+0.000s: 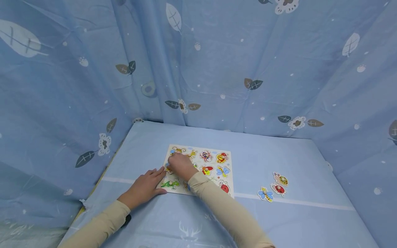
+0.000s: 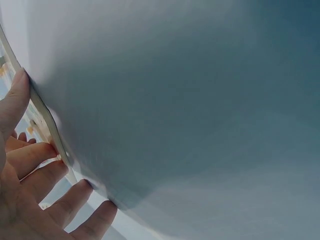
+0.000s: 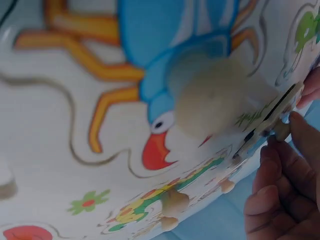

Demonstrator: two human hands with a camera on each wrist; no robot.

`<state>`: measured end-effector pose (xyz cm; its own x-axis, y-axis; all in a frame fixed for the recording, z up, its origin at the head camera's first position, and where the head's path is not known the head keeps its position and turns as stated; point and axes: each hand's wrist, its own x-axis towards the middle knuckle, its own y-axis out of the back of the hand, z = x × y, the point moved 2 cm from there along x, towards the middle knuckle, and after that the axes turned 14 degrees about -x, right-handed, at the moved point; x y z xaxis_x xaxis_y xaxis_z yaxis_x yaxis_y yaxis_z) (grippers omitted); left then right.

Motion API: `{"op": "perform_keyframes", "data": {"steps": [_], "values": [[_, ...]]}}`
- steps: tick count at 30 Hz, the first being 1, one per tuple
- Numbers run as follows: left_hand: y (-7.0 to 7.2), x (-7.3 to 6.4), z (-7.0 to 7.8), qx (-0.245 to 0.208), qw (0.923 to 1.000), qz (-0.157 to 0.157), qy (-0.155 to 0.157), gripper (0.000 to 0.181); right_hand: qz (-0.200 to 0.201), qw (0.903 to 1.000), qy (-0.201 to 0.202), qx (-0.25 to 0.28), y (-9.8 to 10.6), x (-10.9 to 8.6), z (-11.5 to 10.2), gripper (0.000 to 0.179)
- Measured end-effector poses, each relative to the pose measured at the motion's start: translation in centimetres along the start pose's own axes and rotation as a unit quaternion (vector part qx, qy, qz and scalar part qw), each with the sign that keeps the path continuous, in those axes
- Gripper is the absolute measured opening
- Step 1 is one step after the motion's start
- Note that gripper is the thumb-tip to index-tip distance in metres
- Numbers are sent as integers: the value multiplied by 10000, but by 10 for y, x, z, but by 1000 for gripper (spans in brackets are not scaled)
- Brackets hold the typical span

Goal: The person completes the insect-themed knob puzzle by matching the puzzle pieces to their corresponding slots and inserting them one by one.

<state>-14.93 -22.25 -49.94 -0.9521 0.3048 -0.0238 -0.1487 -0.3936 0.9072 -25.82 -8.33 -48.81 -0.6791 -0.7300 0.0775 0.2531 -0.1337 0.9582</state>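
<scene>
A white wooden peg-puzzle board (image 1: 214,179) with colourful insect pictures lies on the table. My left hand (image 1: 145,187) is at its left edge, fingers spread and mostly straight. In the left wrist view, the thumb and fingertips of this hand (image 2: 45,195) touch the board's edge (image 2: 52,125). Over the board's left side is my right hand (image 1: 182,166). The right wrist view shows its thumb and finger pinching the knob (image 3: 282,129) of a puzzle piece, seen nearly edge-on and tilted against the board. Its picture cannot be made out. Nearby is a blue insect with orange legs (image 3: 170,40).
Three loose pieces lie right of the board: a dragonfly (image 1: 265,194), a red ladybug (image 1: 278,189) and a yellowish spotted bug (image 1: 281,179). A pale blue cloth covers the table (image 1: 297,158). Patterned blue curtains (image 1: 217,69) hang behind and at both sides.
</scene>
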Motion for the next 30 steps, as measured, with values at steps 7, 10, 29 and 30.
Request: {"op": "perform_keyframes", "data": {"steps": [7, 10, 29, 30], "values": [[0, 2, 2, -15, 10000, 9, -13, 76, -218, 9997, -11, -53, -3, -2, 4, 22], [1, 2, 2, 2, 10000, -5, 22, 76, -140, 9999, -18, -85, -3, -2, 3, 22], [2, -2, 4, -113, 9996, -182, 170, 77, -428, 9917, 57, 1213, -2, -46, 35, 34], [3, -1, 5, -86, 9997, -181, 158, 78, -398, 9908, -10, 1295, -1, -54, 43, 36]]}}
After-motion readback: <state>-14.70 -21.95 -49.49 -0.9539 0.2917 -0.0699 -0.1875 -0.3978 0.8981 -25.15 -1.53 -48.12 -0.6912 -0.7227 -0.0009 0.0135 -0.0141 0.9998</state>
